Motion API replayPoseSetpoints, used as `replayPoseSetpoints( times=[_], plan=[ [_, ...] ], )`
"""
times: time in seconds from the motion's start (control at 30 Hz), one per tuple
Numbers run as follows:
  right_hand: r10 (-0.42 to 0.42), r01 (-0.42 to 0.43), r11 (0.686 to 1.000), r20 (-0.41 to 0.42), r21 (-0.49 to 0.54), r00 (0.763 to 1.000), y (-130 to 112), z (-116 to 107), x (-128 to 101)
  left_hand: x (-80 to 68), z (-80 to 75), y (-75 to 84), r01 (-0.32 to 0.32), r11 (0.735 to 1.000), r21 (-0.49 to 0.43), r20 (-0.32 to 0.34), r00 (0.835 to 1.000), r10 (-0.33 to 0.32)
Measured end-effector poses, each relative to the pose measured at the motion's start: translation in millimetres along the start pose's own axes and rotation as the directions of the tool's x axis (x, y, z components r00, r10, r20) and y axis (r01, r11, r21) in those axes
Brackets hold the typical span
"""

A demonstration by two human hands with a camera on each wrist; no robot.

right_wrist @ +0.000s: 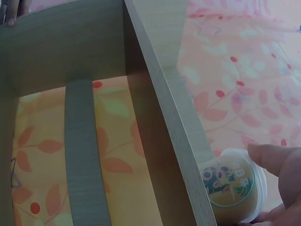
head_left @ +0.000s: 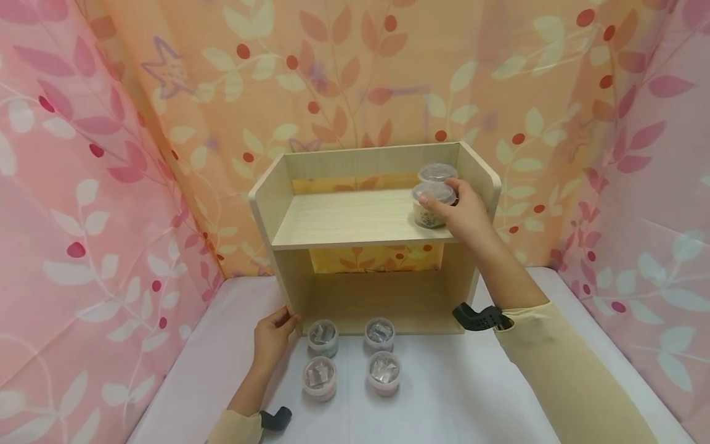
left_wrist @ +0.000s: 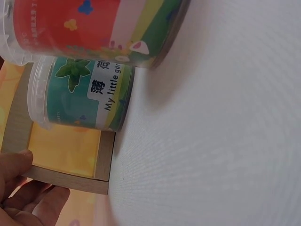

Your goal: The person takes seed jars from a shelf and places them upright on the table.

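My right hand (head_left: 467, 213) holds a small lidded plastic tub (head_left: 427, 214) by its lid, thumb on one side and fingers on the other. This tub, with a printed flower label, stands at the front right of the wooden shelf's (head_left: 349, 216) upper board. Right behind it is a second lidded tub (head_left: 438, 171). With my left hand (head_left: 272, 339) I grip the shelf's lower left side panel, thumb and fingers on either side of its edge in the left wrist view. Close to that hand stands a green-labelled tub (left_wrist: 70, 99) with a mint leaf picture.
Several clear-lidded tubs stand on the white tabletop (head_left: 444, 388) before the shelf, among them a near-left one (head_left: 319, 377) and a near-right one (head_left: 384, 372). In the left wrist view a red-labelled tub (left_wrist: 70, 28) is nearest. Floral curtains (head_left: 355, 80) hang behind and at both sides.
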State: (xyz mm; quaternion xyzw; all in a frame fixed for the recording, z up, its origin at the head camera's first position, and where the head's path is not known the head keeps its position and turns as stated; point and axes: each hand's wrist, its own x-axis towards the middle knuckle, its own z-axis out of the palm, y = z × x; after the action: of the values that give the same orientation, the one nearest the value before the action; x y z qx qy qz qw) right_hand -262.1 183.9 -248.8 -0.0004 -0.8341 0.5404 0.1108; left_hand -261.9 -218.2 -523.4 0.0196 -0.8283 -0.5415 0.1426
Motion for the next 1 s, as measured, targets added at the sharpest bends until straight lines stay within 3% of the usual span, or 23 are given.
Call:
replayPoseSetpoints(
  times=[0.3,0.47,1.0],
  plan=[
    [-0.014,0.014,1.000,0.014,0.015,1.000,2.3,-1.5,-1.2,-1.0,-0.3,-1.7,-0.006,1.000,-0.005,0.004,1.000,0.006],
    [-0.046,0.044,0.993,0.015,0.107,0.999,0.5,-2.0,-6.7,-2.1,0.4,-0.1,-0.018,0.999,-0.044,0.004,1.000,0.018],
    [-0.095,0.088,0.983,0.039,0.161,0.995,1.9,-14.8,-50.4,-1.9,0.4,3.0,-0.018,0.999,-0.026,-0.003,1.000,0.018]
  ],
)
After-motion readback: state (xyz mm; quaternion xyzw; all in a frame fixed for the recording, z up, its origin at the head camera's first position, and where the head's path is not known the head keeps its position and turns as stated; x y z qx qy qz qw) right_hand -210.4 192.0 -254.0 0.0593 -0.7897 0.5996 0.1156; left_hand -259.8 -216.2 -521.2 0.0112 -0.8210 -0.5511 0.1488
